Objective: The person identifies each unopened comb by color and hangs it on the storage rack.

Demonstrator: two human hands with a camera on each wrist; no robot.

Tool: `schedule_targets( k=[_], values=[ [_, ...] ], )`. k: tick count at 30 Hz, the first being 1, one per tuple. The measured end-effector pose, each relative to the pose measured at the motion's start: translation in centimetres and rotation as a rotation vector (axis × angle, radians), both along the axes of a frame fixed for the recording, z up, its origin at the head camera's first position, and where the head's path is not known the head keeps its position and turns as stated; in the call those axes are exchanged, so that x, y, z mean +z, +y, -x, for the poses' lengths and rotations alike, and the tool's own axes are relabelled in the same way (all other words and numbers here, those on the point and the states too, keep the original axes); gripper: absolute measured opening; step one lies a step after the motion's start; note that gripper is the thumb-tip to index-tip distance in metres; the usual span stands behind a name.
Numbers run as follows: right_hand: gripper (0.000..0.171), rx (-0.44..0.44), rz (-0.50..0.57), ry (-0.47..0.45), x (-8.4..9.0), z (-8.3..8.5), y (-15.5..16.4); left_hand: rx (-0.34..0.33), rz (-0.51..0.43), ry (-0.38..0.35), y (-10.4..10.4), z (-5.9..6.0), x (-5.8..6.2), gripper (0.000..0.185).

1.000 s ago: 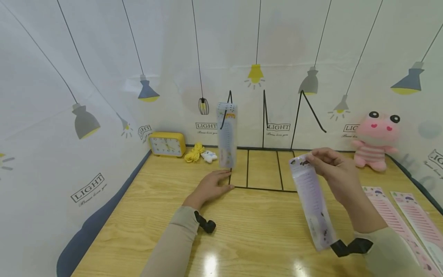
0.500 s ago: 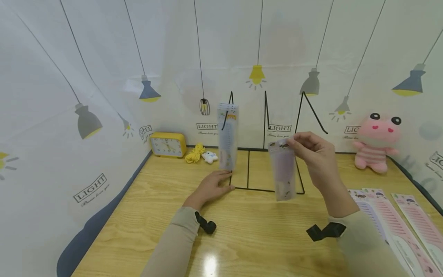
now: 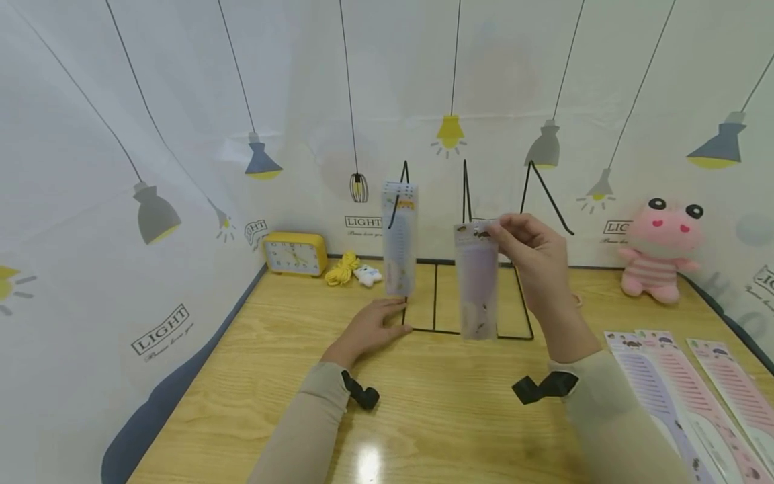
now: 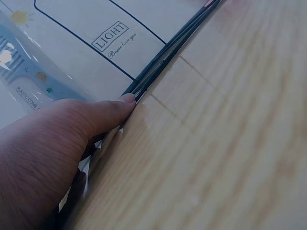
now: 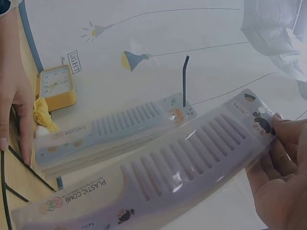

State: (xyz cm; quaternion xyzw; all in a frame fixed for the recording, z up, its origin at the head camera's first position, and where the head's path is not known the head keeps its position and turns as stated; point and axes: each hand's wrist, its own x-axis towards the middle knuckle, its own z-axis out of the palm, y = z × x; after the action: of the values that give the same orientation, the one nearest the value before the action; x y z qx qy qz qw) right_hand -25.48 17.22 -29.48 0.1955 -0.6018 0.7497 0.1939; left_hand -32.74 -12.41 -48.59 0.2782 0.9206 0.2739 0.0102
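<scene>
Fingers [image 3: 506, 232] of the right hand [image 3: 532, 259] pinch the purple packaged comb [image 3: 478, 279] by its top, long axis hanging vertical, just right of the rack's middle hook [image 3: 465, 191]; the left hand [image 3: 371, 326] lies flat, fingers relaxed, on the rack base [image 3: 423, 328] on the desk [image 3: 447, 403].

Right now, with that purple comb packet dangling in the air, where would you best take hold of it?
At its top edge, from the right, as the right hand pinches it: the purple comb packet is flat and thin and hangs straight down, leaving the hang hole free.
</scene>
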Motion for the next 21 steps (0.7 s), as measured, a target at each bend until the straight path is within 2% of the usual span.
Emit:
schedule_targets(
  k=[8,21],
  values=[
    [0.017,-0.065,-0.009,-0.048,-0.3,0.7,-0.7,0.027,0.004,-0.023,0.1,-0.3,-0.1,0.066],
    [0.019,-0.097,0.035,-0.055,-0.6,1.5,-1.4,0.031,0.013,-0.030,0.1,-0.4,0.5,0.066]
  ],
)
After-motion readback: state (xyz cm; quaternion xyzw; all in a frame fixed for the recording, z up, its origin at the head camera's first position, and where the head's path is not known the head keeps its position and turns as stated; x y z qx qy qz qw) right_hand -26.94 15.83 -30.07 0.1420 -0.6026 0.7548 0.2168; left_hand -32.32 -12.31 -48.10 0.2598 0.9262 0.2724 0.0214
